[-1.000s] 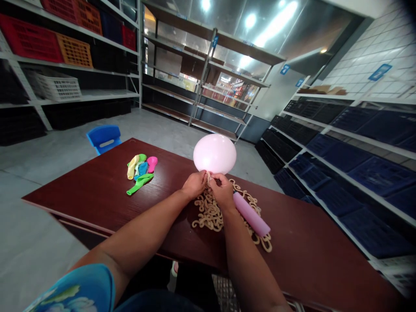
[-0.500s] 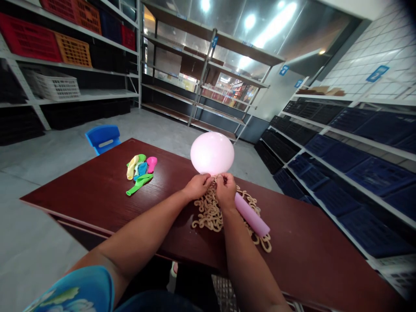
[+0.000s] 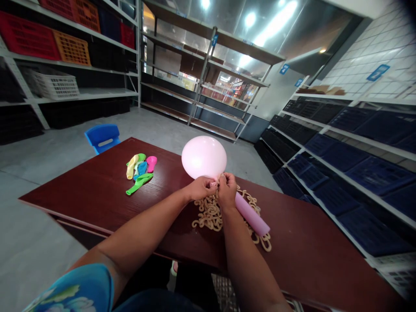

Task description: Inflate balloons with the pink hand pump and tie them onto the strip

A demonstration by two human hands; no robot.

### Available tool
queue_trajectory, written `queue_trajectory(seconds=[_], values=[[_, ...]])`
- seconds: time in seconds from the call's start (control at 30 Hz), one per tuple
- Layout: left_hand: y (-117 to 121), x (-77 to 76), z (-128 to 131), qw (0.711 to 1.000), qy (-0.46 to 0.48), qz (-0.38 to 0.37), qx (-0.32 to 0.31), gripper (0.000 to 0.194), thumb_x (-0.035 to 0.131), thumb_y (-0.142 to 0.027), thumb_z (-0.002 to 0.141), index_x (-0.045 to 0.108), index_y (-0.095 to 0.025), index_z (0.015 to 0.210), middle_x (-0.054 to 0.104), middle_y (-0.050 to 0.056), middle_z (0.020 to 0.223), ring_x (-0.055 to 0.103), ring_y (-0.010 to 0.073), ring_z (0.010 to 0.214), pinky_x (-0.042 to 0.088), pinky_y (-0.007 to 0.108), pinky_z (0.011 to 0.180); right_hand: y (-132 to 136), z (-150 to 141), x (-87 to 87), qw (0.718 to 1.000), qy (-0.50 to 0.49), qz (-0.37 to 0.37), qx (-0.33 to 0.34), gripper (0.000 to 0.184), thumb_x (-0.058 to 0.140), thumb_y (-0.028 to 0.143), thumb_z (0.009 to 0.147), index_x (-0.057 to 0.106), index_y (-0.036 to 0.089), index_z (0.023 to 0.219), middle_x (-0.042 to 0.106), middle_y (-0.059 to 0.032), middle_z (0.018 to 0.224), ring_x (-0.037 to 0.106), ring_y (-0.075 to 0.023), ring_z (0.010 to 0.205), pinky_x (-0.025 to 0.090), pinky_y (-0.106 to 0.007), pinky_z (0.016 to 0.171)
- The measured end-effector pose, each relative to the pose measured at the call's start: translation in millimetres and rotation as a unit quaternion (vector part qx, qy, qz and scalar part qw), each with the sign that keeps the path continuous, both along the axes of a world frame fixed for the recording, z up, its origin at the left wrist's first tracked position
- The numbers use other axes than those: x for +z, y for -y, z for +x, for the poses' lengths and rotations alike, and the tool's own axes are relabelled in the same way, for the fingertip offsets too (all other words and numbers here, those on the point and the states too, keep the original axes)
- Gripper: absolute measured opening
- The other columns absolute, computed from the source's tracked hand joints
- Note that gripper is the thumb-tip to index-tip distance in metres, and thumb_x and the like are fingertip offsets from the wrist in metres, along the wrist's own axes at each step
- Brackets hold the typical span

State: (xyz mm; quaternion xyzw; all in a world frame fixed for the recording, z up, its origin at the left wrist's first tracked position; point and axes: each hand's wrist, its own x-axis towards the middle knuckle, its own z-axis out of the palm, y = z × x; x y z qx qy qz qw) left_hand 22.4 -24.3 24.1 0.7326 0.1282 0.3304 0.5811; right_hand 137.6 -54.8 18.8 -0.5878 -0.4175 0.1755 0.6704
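An inflated pale pink balloon (image 3: 203, 157) floats just above the dark red table (image 3: 97, 190). My left hand (image 3: 200, 188) and my right hand (image 3: 226, 189) meet under it, both pinching its neck. Beneath my hands lies a heap of beige curly cord (image 3: 209, 215). A pink tube-shaped pump (image 3: 251, 215) rests on that heap, just right of my right wrist.
Several flat balloons, yellow, green, blue and pink (image 3: 140, 170), lie on the table to the left. A blue chair (image 3: 102, 137) stands behind the table's far corner. Shelving with crates lines the left (image 3: 52, 47), the back, and the right (image 3: 351, 143).
The balloon has drifted left and slightly down. My hands have shifted a little while staying on its neck.
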Motion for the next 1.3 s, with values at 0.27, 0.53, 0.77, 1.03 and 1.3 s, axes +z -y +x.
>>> queue_trajectory(seconds=[0.27, 0.53, 0.77, 1.03, 1.3], values=[[-4.5, -2.8, -5.1, 0.986, -0.060, 0.127, 0.094, 0.029, 0.043, -0.035, 0.079, 0.043, -0.015, 0.059, 0.041, -0.002, 0.058, 0.035, 0.0085, 0.056, 0.032, 0.022, 0.055, -4.9, -3.8, -4.1, 1.000, -0.028, 0.011, 0.001, 0.015, 0.049, 0.033, 0.074, 0.049, 0.018, 0.075, 0.049, 0.0049, 0.065, 0.045, -0.0086, 0.058, 0.040, -0.022, 0.057], [-11.5, -13.5, -8.5, 0.952, -0.127, 0.094, 0.263, 0.043, 0.033, -0.049, 0.085, 0.061, -0.018, 0.096, 0.063, 0.004, 0.087, 0.056, 0.0160, 0.080, 0.041, 0.026, 0.073, -9.4, -2.1, -13.5, 0.999, 0.038, 0.002, 0.035, 0.024, 0.050, 0.041, 0.076, 0.052, 0.019, 0.085, 0.062, -0.0011, 0.082, 0.058, -0.0142, 0.075, 0.046, -0.030, 0.073], [-25.8, -22.2, -1.4, 0.920, -0.139, 0.089, 0.356, 0.040, 0.036, -0.048, 0.084, 0.062, -0.018, 0.087, 0.063, 0.002, 0.082, 0.056, 0.0141, 0.075, 0.042, 0.024, 0.071, -16.3, 0.7, -24.8, 0.993, 0.108, -0.007, 0.045, 0.025, 0.045, 0.035, 0.078, 0.057, 0.019, 0.093, 0.064, -0.0037, 0.092, 0.058, -0.0151, 0.082, 0.044, -0.032, 0.079], [-46.9, -18.5, 5.5, 0.882, -0.224, 0.151, 0.385, 0.040, 0.036, -0.043, 0.085, 0.065, -0.015, 0.084, 0.061, 0.007, 0.090, 0.055, 0.0167, 0.081, 0.041, 0.027, 0.076, -13.3, 0.9, -23.1, 0.973, 0.223, -0.032, 0.047, 0.026, 0.047, 0.028, 0.074, 0.057, 0.016, 0.094, 0.061, -0.0080, 0.095, 0.056, -0.0175, 0.084, 0.045, -0.034, 0.078], [-66.3, -11.4, 21.8, 0.849, -0.347, 0.128, 0.377, 0.050, 0.042, -0.056, 0.078, 0.066, -0.017, 0.098, 0.057, 0.014, 0.113, 0.052, 0.0272, 0.100, 0.038, 0.036, 0.086, -14.3, 2.6, -27.2, 0.968, 0.232, -0.058, 0.079, 0.027, 0.047, 0.028, 0.071, 0.056, 0.017, 0.094, 0.061, -0.0083, 0.094, 0.057, -0.0181, 0.082, 0.046, -0.035, 0.076]])
